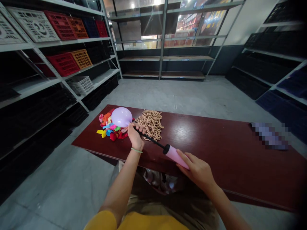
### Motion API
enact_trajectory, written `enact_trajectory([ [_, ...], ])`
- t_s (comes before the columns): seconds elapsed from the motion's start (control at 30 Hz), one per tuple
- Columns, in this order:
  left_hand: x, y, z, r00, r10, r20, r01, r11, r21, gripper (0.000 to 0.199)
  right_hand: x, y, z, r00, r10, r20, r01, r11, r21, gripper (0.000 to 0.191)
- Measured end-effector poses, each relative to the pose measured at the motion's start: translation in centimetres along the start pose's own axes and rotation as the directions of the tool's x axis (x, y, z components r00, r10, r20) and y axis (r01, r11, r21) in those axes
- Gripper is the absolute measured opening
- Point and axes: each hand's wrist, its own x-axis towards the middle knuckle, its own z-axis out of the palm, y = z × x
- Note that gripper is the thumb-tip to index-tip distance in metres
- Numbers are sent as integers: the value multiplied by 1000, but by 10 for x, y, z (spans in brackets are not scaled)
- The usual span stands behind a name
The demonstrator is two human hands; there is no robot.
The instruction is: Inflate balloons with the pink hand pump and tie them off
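Observation:
A partly inflated light purple balloon (121, 117) sits at the far end of a hand balloon pump, above the left part of the table. My left hand (136, 135) is closed around the pump's far end at the balloon's neck; its fingers hide the join. A thin black rod (154, 141) runs from there to the pump's pink barrel (177, 156). Wrapped around that barrel is my right hand (198, 167). Under and beside the balloon lies a heap of uninflated balloons (114, 135) in several colours. Right of my left hand is a pile of tan, curved, stick-like pieces (150, 123).
The dark red table (203, 140) stretches to the right, with a blurred-out flat item (271, 135) near its right end. Below the front edge, a shiny clear bag (159, 181) shows. Shelves with crates (64, 62) stand left; more shelving (187, 58) stands behind and right.

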Motion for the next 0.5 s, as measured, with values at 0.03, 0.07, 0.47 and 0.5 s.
enact_trajectory([
  [0.03, -2, 0, 0, 1000, 0, 5, 0, 1000, 3, 18, 4, -4, 2, 1000, 3, 0, -3, 1000, 8, 49],
  [0.07, -4, -1, 0, 1000, -1, 12, 1, 1000, 5, 19, 8, -8, 3, 1000, 6, -2, -6, 1000, 15, 49],
  [0.47, -34, -24, 12, 998, -68, 12, 68, 997, 29, 19, 51, -40, 7, 997, 62, 54, -67, 994, 91, 56],
  [0.5, -33, -23, 13, 998, -66, 18, 65, 997, 34, 19, 51, -39, 7, 997, 58, 57, -63, 993, 95, 56],
])
